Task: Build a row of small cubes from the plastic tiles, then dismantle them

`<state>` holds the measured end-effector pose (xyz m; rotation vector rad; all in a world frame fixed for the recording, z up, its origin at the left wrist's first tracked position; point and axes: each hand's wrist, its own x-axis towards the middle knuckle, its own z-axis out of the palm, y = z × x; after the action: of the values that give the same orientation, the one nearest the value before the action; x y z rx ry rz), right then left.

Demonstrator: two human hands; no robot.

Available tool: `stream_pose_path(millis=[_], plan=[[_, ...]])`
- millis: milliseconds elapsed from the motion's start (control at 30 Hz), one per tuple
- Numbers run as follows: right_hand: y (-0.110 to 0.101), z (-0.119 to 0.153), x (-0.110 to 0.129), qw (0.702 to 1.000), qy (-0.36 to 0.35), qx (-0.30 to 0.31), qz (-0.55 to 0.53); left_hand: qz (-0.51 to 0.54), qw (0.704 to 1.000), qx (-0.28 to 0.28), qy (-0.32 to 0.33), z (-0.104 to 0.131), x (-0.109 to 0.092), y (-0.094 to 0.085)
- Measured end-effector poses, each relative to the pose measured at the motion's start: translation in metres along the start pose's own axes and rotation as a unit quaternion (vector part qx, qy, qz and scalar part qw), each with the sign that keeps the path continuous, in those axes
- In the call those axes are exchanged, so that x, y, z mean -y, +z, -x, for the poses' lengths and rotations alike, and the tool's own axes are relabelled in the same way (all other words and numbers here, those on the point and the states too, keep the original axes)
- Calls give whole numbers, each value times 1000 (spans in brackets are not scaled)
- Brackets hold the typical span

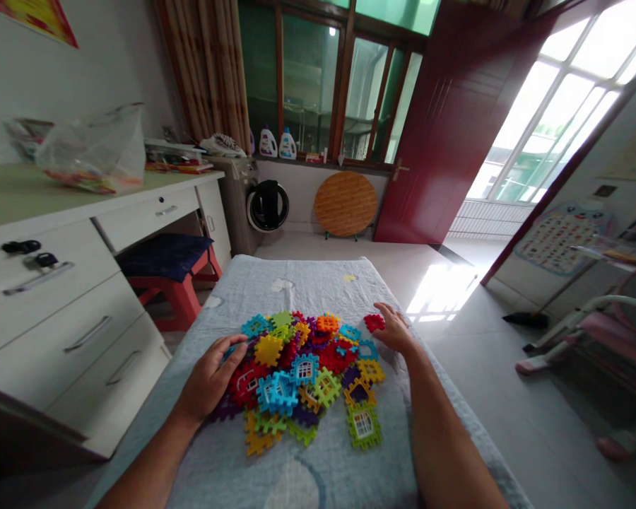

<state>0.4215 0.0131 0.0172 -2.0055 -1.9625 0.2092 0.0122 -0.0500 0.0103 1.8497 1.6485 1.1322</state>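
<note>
- Looking down from the head camera, a heap of bright plastic interlocking tiles (307, 375) lies in the middle of a pale blue blanket (307, 283) spread over a low surface.
- The left hand (212, 378) rests flat on the heap's left edge, fingers loosely spread over the tiles and gripping none.
- The right hand (395, 331) sits at the heap's far right, fingertips touching a lone red tile (374, 322) lying just apart from the pile; whether the fingers actually pinch it cannot be told.
- To the left stands a white desk (58, 283) with drawers; a clear plastic bag (95, 148) on top holds colourful pieces, blurred.
- A red stool (177, 283) with a dark cushion stands under the desk, near the blanket's far left corner.
- Farther back: a round wooden tabletop (345, 203) leaning on the wall, two detergent bottles (278, 143) on the sill, a dark red door (445, 127).
- A wall chart (559, 240) on the right carries print too small to read.
</note>
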Motion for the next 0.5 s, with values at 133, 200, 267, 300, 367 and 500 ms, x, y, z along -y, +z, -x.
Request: stream_pose_path(millis=[133,200,267,300,367,500], plan=[[-4,1,13,995,84,-15,42,3,1000,-6,-4,0,3,1],[0,1,21,992,106,-12,64,4,1000,-6,-7,0,5,1],[6,1,25,990,114,-19,75,7,1000,-4,-9,0,6,1],[9,0,26,990,116,-24,76,8,1000,-3,-10,0,6,1],[13,-5,24,990,120,-32,73,10,1000,-2,-11,1,6,1],[11,-27,14,989,129,-52,52,16,1000,-1,-18,1,6,1]])
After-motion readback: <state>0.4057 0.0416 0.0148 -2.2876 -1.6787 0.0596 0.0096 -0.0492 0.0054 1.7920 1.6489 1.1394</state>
